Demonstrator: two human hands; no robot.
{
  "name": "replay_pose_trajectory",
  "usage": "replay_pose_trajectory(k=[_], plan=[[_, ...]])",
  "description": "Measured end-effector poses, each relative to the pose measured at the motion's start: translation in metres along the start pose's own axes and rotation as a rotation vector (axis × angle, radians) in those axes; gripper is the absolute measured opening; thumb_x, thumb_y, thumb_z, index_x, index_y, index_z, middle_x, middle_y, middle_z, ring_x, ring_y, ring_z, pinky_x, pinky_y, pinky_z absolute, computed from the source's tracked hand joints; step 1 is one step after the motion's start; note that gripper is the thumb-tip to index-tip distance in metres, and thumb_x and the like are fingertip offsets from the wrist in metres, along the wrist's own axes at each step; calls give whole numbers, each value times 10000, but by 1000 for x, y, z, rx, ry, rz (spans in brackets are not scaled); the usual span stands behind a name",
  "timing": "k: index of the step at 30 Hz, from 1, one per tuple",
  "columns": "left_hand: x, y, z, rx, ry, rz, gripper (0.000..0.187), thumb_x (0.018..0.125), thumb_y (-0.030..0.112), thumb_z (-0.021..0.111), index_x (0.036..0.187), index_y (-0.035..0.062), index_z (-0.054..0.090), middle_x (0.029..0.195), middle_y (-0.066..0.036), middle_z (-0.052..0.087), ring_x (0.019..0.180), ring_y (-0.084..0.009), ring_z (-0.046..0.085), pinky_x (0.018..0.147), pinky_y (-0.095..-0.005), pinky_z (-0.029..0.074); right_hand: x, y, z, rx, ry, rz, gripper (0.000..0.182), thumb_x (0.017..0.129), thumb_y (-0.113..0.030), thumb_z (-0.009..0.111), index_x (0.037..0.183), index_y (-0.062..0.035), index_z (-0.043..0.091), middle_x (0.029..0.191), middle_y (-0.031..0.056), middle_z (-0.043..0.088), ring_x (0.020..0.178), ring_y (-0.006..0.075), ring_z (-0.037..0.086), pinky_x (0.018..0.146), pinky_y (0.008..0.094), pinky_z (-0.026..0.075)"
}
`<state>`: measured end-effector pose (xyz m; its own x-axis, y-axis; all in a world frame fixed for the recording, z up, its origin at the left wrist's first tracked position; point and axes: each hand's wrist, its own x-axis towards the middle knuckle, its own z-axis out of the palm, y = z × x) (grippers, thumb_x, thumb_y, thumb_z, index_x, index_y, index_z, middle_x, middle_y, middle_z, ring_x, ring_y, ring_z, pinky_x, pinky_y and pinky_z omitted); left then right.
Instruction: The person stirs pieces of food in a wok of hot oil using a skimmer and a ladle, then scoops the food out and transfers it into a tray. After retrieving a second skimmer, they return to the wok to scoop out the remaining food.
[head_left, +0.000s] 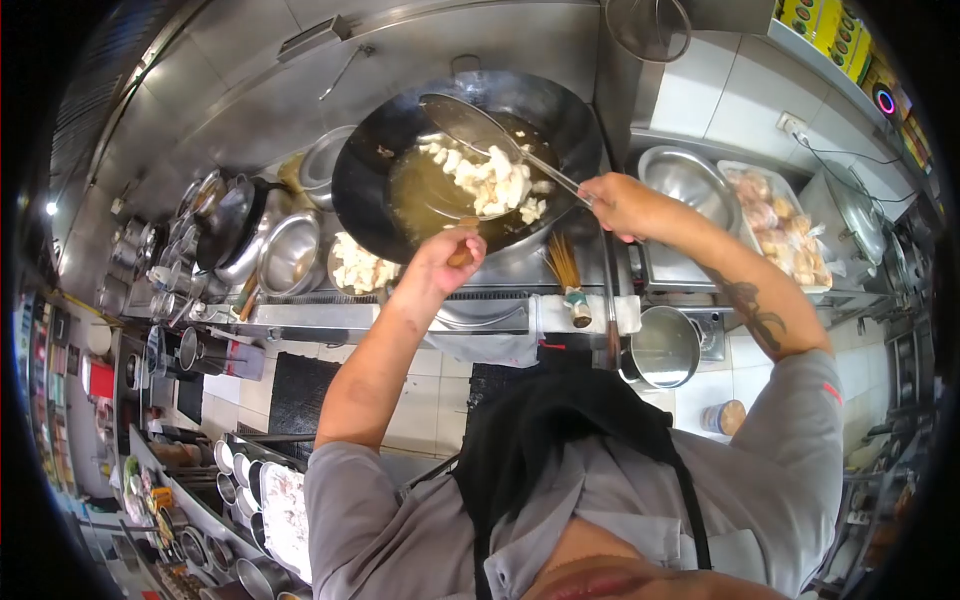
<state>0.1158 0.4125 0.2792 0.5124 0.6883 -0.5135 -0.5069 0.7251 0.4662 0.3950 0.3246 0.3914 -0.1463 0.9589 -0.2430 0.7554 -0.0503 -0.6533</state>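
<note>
A large black wok [365, 190] holds yellowish oil with pale white pieces [490, 180] in it. My right hand [625, 208] is closed on the long handle of a metal skimmer [468, 122], whose round head is over the wok. At the wok's near rim, my left hand [450, 260] is wrapped round a short wooden handle [461, 258]; the tool's far end is among the pieces in the wok. More pale pieces [362, 268] lie in a container just left of my left hand.
A steel bowl [290, 252] sits left of the wok, another bowl [685, 185] to its right. Beyond is a tray of bagged food [775, 215]. A bamboo brush [572, 290] lies at the counter's front beside a cloth [625, 315]. A pot [665, 347] stands nearer me.
</note>
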Motion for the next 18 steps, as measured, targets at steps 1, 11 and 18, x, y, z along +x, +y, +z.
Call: replay_pose_trajectory(k=[1,11,18], plan=[[1,-2,0,-41,-6,-24,85,838,-75,499,902,-40,457,726,-73,466,608,-138,474,497,-211,409,-4,-2,-2,-13,6,-4,325,867,-71,406,1155,4,535,582,62,519,391,139,486,365,311,403],[-23,-22,-22,-187,-258,-62,171,882,-12,475,1038,-67,431,829,-96,493,617,-103,495,485,-193,418,-23,18,-33,293,159,24,361,908,-117,399,1246,-31,491,645,28,541,393,73,465,324,224,337],[8,-36,23,-203,-236,29,116,899,36,518,952,-13,427,757,-51,491,591,-93,475,493,-196,403,-23,11,-41,344,232,-62,364,912,-139,422,1258,-51,490,644,9,537,396,58,455,325,217,328]])
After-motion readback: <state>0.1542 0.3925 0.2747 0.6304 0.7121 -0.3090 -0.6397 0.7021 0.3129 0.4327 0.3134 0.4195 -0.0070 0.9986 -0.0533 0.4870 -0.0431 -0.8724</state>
